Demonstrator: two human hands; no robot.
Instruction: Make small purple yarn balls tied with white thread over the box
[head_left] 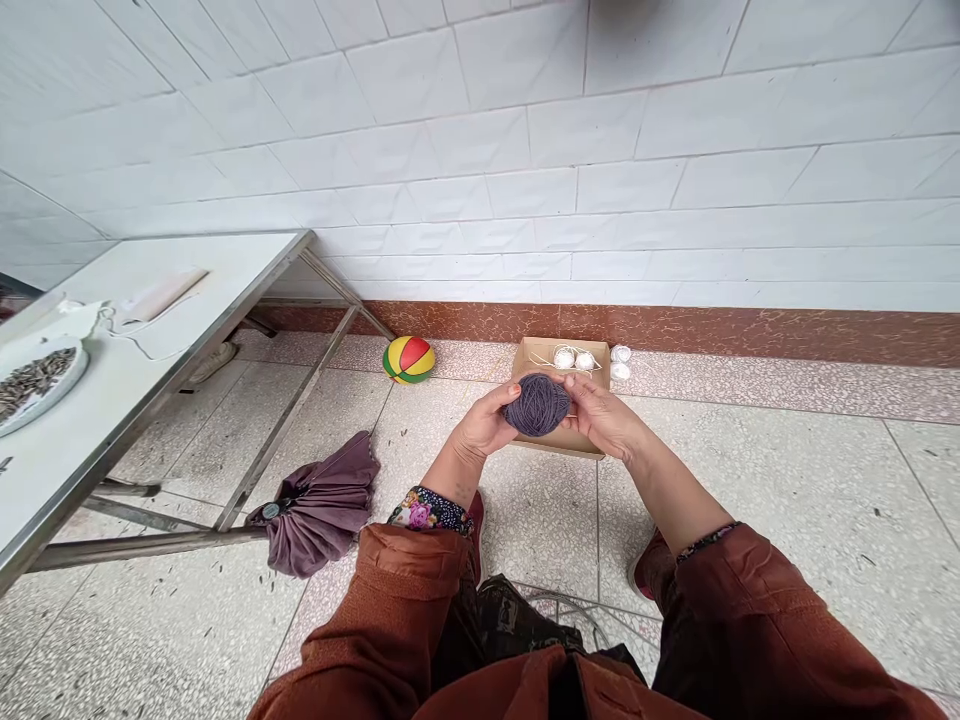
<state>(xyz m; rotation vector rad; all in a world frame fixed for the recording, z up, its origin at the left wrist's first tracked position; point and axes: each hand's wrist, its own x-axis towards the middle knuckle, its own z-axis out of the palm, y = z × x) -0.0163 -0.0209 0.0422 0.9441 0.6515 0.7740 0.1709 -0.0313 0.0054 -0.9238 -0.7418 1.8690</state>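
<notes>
A dark purple-grey ball of yarn (pixel 537 405) is held up in front of me between both hands. My left hand (pixel 486 422) grips its left side, thumb on top. On the other side, the fingers of my right hand (pixel 602 412) close on its right edge. Below and behind the yarn, a shallow cardboard box (pixel 529 358) rests on the floor, partly hidden by my hands. Inside its far end lie two white balls (pixel 564 357) with loose thin strands. Two more small white round things (pixel 620 362) sit just outside the box's right side.
To the left stands a white metal-framed table (pixel 247 250), with a plate of seeds (pixel 37 385) on it. A red, yellow and green ball (pixel 409 359) lies near the wall. A folded purple umbrella (pixel 322 505) lies by the table's frame. White tiles (pixel 517 130) cover the wall ahead.
</notes>
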